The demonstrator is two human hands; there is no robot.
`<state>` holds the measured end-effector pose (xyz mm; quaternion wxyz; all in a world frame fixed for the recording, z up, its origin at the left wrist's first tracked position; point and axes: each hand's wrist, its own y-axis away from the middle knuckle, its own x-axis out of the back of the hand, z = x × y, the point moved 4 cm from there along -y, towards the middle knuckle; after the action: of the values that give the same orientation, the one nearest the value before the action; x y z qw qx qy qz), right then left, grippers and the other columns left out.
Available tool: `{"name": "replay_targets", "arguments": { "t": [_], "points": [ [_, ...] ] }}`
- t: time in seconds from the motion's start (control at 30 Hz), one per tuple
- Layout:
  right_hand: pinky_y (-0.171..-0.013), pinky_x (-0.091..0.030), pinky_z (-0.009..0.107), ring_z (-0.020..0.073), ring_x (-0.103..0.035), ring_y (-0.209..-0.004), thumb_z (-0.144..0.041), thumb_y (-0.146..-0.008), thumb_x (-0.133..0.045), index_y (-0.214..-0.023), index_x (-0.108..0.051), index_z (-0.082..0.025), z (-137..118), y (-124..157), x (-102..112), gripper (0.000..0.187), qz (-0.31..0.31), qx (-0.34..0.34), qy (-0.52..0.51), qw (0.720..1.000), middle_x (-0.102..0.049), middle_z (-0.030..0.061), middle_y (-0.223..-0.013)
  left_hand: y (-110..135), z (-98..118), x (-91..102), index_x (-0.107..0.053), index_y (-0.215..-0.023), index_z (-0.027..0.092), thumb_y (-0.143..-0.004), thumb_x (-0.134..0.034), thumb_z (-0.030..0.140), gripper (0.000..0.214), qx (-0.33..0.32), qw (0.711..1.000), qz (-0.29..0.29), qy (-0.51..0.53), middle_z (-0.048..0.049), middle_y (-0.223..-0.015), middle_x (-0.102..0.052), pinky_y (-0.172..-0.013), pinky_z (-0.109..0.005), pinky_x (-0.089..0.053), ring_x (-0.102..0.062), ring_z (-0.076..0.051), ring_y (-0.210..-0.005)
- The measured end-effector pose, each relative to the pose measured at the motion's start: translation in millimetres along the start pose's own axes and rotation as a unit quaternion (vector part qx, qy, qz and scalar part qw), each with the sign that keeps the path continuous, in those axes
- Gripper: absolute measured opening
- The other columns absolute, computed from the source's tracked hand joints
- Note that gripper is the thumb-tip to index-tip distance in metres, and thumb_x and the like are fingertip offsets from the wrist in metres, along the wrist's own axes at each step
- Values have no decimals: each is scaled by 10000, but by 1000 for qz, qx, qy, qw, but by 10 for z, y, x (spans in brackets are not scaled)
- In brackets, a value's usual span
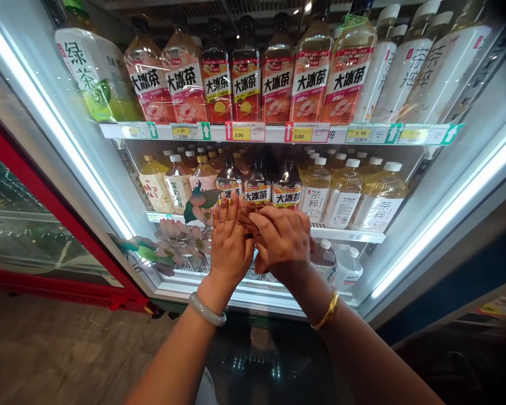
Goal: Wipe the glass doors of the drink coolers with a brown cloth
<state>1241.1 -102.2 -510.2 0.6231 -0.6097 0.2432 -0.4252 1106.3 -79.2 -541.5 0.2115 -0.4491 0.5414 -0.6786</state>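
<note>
Both hands meet at the centre, in front of the middle shelf of an open, lit drinks cooler. The left hand stands upright with its fingers straight and close together, tips at the labels of the dark tea bottles in the front row at 12 o'clock from the hands. The right hand lies curled across it from 3 o'clock. A small brownish patch shows between them, but I cannot tell whether either hand grips anything.

A pale bangle sits on the left wrist and a gold bangle on the right. Yellow price tags line the upper shelf at 12 o'clock. White light strips run down the cooler's frame. A red-framed glass cabinet stands at 9 o'clock, with grey floor at 7 o'clock.
</note>
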Motion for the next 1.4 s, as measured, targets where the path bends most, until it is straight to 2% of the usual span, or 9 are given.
{"name": "replay_targets", "arguments": {
  "t": [0.17, 0.23, 0.47, 0.7, 0.9, 0.97, 1.2, 1.27, 1.4],
  "points": [
    [-1031, -393, 416, 246, -614, -1126, -239, -883, -701, -1242, -675, -254, 353, -171, 266, 361, 84, -80, 39, 992, -704, 57, -1225, -43, 7, 17, -79, -1676, 231, -984, -508, 164, 817, 21, 999, 3, -29, -86, -1739, -134, -1342, -513, -71, -75, -245, -1630],
    [-1030, -392, 421, 256, -604, -1131, -265, -867, -708, -1243, -673, -258, 378, -168, 264, 378, 85, -104, 51, 990, -693, 58, -1235, -33, -2, 5, -91, -1675, 244, -990, -502, 167, 802, 27, 999, 2, -32, -90, -1737, -144, -1340, -518, -70, -79, -248, -1629],
    [-1024, -360, 400, 217, -594, -1091, -265, -941, -656, -1262, -676, -220, -66, 63, -90, 325, -38, 7, 2, 999, -732, 59, -1225, -19, -113, 28, -155, -1670, 256, -989, -466, 147, 757, 13, 1000, 7, -7, -79, -1725, -206, -1343, -478, -104, -138, -225, -1622],
    [-1035, -372, 414, 255, -601, -1153, -260, -915, -664, -1262, -686, -253, 193, -147, 118, 347, 42, -75, 16, 996, -716, 65, -1236, -74, -260, 139, -84, -1671, 302, -1015, -450, 189, 760, 27, 999, 16, -44, -45, -1744, -102, -1341, -509, -66, -98, -244, -1626],
    [-1040, -346, 413, 226, -587, -1108, -280, -954, -651, -1265, -684, -251, -185, 50, -204, 314, -34, 4, 2, 999, -734, 60, -1252, -66, -312, 118, -95, -1672, 306, -1038, -427, 224, 720, 33, 999, 11, -30, -51, -1741, -139, -1343, -496, -57, -92, -228, -1627],
    [-1030, -354, 397, 212, -591, -1103, -278, -959, -655, -1260, -682, -247, -210, 58, -220, 304, -38, 16, -13, 999, -737, 50, -1245, -66, -322, 133, -105, -1671, 311, -1039, -428, 227, 715, 29, 999, 8, -25, -47, -1739, -162, -1344, -495, -59, -109, -223, -1626],
    [-1028, -374, 418, 259, -612, -1128, -272, -914, -680, -1263, -678, -269, 107, -222, 56, 348, 55, -77, 19, 995, -718, 54, -1243, -19, -406, 211, -109, -1670, 290, -1061, -401, 259, 676, 46, 997, 17, -52, -49, -1742, -118, -1340, -496, -77, -79, -232, -1628],
    [-1022, -373, 426, 264, -607, -1118, -269, -912, -679, -1247, -686, -264, 21, -195, -14, 335, 47, -71, 21, 996, -723, 58, -1236, 6, -465, 206, -121, -1670, 284, -1073, -381, 296, 651, 54, 997, 17, -57, -50, -1744, -110, -1338, -495, -55, -73, -230, -1629],
    [-1016, -359, 423, 240, -596, -1086, -272, -943, -662, -1263, -682, -222, -317, -5, -292, 324, -20, 0, -1, 1000, -738, 70, -1237, 40, -566, 190, -116, -1671, 297, -1088, -302, 336, 613, 52, 998, 2, -30, -25, -1750, -90, -1339, -452, -26, -62, -204, -1630]
  ]
}}
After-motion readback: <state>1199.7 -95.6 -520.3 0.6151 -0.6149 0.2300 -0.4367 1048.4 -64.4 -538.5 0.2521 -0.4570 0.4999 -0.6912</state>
